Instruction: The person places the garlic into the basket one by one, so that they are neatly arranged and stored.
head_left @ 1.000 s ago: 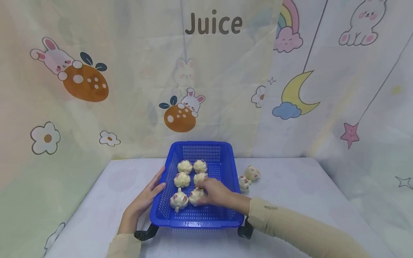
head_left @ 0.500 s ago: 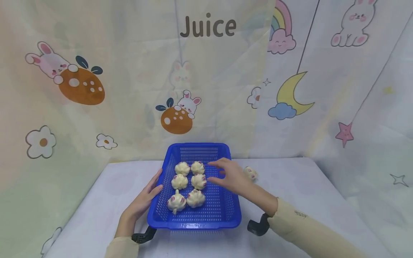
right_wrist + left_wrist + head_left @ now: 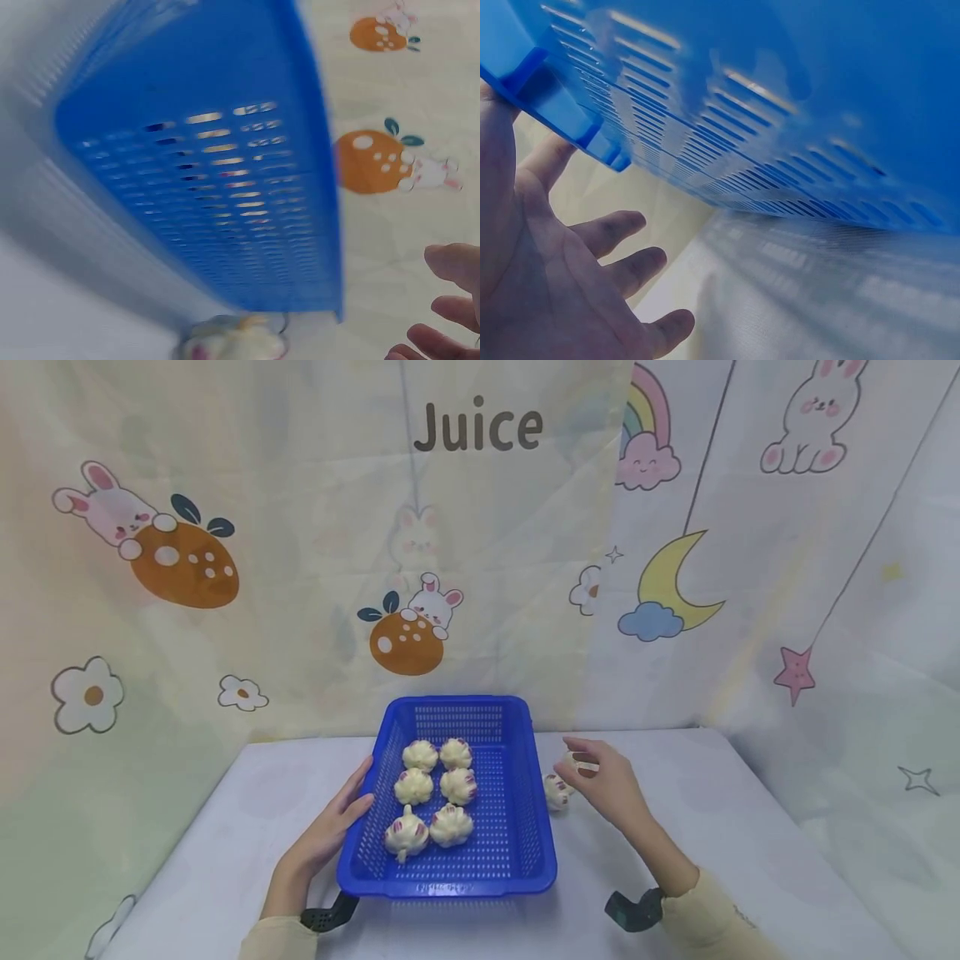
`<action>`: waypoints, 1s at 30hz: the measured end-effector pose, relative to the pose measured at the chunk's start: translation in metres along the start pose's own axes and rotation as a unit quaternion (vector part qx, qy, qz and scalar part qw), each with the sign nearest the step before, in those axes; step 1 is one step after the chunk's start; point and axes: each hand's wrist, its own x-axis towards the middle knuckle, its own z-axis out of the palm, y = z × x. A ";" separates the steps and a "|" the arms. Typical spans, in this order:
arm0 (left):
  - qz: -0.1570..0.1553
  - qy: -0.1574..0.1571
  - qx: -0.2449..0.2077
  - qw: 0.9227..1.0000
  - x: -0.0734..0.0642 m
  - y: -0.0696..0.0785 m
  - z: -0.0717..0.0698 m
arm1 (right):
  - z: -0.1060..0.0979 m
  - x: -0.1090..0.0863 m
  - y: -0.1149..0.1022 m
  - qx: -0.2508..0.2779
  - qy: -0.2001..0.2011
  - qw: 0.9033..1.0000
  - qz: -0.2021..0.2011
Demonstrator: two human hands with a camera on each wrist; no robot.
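Several white garlic bulbs with purple streaks, among them a front-left bulb [image 3: 406, 834], sit in two columns in the left part of a blue perforated basket [image 3: 517, 827]. My left hand [image 3: 330, 831] touches the basket's left rim; in the left wrist view the thumb and one finger are at the rim [image 3: 592, 146], the other fingers loosely extended. My right hand [image 3: 611, 781] is in the air right of the basket, fingers spread and holding nothing. Below its fingertips lies one garlic bulb [image 3: 557, 792], seen also in the right wrist view [image 3: 232, 341]. Another bulb [image 3: 573, 762] is mostly hidden behind the fingers.
The basket stands on a table with a white cloth [image 3: 675, 793]. A printed curtain [image 3: 300, 568] hangs behind the table. Black camera mounts sit at both wrists, the right mount [image 3: 633, 910] and the left mount [image 3: 330, 914].
My right hand has let go of a garlic bulb at the front of the basket's right column, lifted and moved right over the rim to the bulbs outside. The left hand stays at the rim.
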 end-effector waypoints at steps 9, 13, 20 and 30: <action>0.004 0.001 -0.003 1.000 -0.001 -0.002 -0.002 | 0.026 -0.004 0.031 0.002 0.013 0.999 0.037; 0.008 -0.002 -0.008 1.000 -0.001 -0.002 -0.001 | 0.036 -0.005 0.040 -0.017 0.023 0.999 0.036; 0.008 -0.002 -0.007 1.000 0.001 -0.003 -0.001 | 0.050 -0.002 0.048 -0.065 0.037 0.997 0.030; 0.009 -0.005 -0.020 1.000 0.000 -0.003 0.000 | 0.066 0.000 0.058 -0.115 0.030 0.991 0.058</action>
